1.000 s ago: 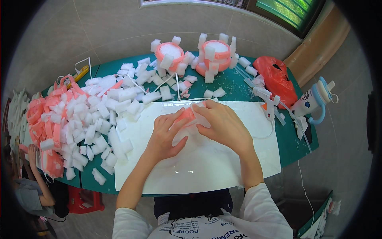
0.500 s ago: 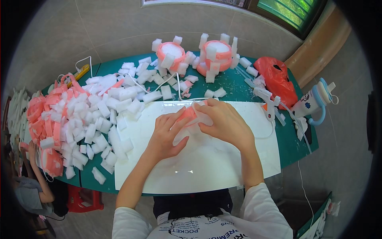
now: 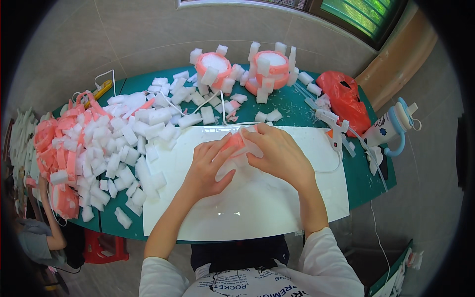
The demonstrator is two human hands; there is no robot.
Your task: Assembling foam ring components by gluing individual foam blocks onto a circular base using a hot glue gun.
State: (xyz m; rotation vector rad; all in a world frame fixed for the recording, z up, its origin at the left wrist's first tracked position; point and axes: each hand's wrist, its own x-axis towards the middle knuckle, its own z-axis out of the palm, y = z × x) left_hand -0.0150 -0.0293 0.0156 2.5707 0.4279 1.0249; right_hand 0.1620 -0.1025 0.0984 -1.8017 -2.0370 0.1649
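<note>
A pink foam piece [image 3: 237, 142] lies between my hands near the far edge of a glossy white board [image 3: 247, 213]. My left hand [image 3: 208, 166] presses its fingers against the pink foam from the left, with the thumb held apart. From the right, my right hand [image 3: 279, 153] grips the same piece, fingers curled over its far side and thumb below. A pale white foam part [image 3: 251, 148] shows beside the pink under my right hand. The fingertips of that hand are partly hidden.
White foam blocks [image 3: 128, 133] heap up at left beside pink foam rings [image 3: 49, 136]. Two pink-and-white foam assemblies [image 3: 213, 67] stand at the back. A white glue gun [image 3: 335, 131], red plastic bag [image 3: 344, 99] and tumbler [image 3: 391, 123] sit at right. Another person's arm [image 3: 52, 222] shows far left.
My hands and the pink foam piece have hardly moved. At the far left, the other person's hand has shifted slightly.
</note>
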